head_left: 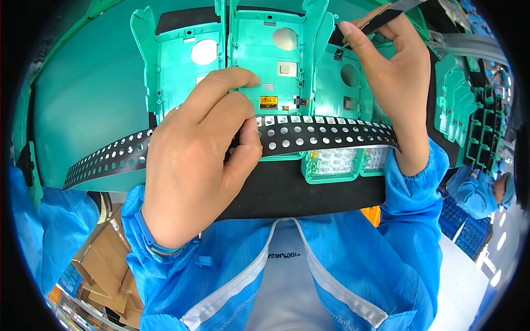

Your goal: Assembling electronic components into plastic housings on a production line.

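Note:
My left hand (190, 151) is closed on a long black strip with rows of round holes (326, 135), thumb and curled fingers pinching it. Its index finger reaches over the middle green plastic housing (251, 60), which has a round hole, a small square pad and an amber patch. At the upper right, my right hand (400, 71) grips a slim black-and-silver tool (383, 19) that looks like tweezers. Its thin tip points down at the right green housing (345, 91). The strip's right end runs beside my right wrist.
Another green housing (174, 60) stands at the left. Clear-lensed green parts (334, 165) lie on the black mat (298, 193) nearer me. More green parts (455, 105) sit at the right. Cardboard boxes (107, 259) are at lower left; a co-worker's blue sleeve (475, 190) shows far right.

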The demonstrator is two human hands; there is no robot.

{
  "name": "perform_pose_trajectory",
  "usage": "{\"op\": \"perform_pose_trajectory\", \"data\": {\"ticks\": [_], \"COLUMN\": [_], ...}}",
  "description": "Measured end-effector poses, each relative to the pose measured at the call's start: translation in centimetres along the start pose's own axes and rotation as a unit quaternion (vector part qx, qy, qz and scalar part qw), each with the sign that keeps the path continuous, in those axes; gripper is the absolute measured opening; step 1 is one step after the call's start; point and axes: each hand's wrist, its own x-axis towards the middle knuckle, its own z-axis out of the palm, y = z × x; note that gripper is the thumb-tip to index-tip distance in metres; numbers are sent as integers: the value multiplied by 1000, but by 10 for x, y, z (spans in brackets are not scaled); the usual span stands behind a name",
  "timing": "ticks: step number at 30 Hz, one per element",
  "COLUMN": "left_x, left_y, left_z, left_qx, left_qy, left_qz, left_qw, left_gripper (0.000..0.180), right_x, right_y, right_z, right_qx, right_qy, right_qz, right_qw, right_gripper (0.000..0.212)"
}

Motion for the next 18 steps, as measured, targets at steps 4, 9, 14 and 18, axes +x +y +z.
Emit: {"op": "perform_pose_trajectory", "data": {"ticks": [4,9,14,18], "left_x": [-1,0,-2,-6], "left_y": [0,-3,-7,-11], "left_z": [-1,-2,0,-1], "left_qx": [-17,-22,-48,-46], "left_qy": [5,9,21,65], "left_qz": [0,16,22,54], "left_qw": [1000,1000,998,995], "left_gripper": [7,6,5,6], "right_x": [-1,-2,-4,-2], "right_y": [1,4,1,8], "right_z": [2,1,6,-22], "right_qx": [20,32,54,-71], "right_qy": [6,13,51,65], "right_qz": [-11,-32,-29,-30], "right_qw": [1000,999,997,995], "right_gripper": [15,22,28,22]}}
